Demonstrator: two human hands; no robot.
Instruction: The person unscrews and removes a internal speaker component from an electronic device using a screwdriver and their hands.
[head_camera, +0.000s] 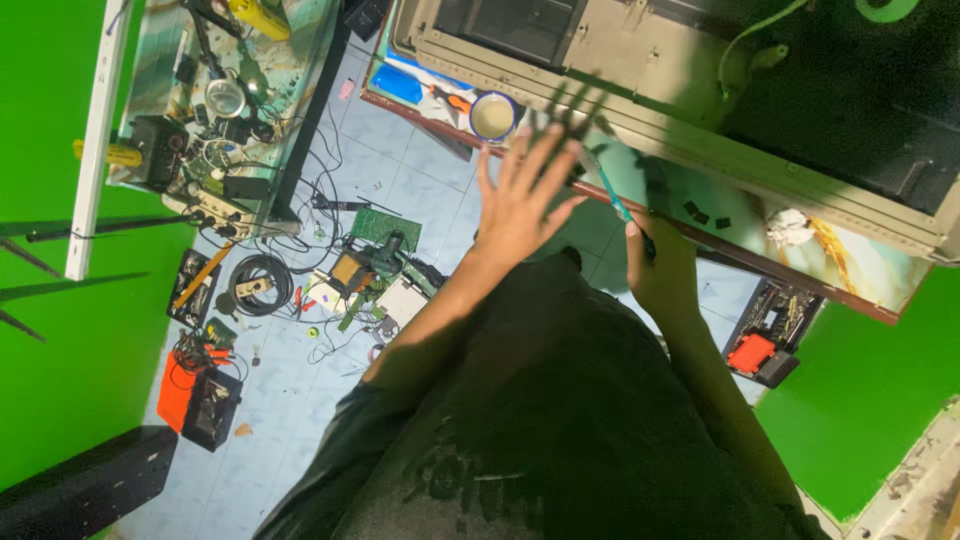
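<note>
Left hand (520, 205) is raised, palm flat, fingers (545, 160) spread wide and holding nothing; it hovers at the tabletop (700, 205) edge, just below the white cup (493, 116) with the blue rim, which sits at about 11 o'clock from the fingertips. Right hand (660, 275) is closed in a fist-like pinch around a thin teal-handled tool (610, 190), probably a brush or small screwdriver; the tip is too blurred to tell. The shaft runs toward 11 o'clock from the fist, up to the lower edge of the grey appliance casing (640, 75) lying across the tabletop. The tool tip looks close to the casing, but contact is unclear. My read on doing this well: settle the open left hand on the casing or tabletop edge as a brace rather than leaving it in the air, keep the tool at a shallow angle, work in short strokes, and stay clear of the cup so it doesn't tip. The crumpled white rag (790, 225) lies at 3 o'clock from the right hand, near enough for wiping. Floor (300, 380) at 8 o'clock is littered with circuit boards (385, 228), a cable coil (258, 280) and an orange box (195, 395), so watch footing.
</note>
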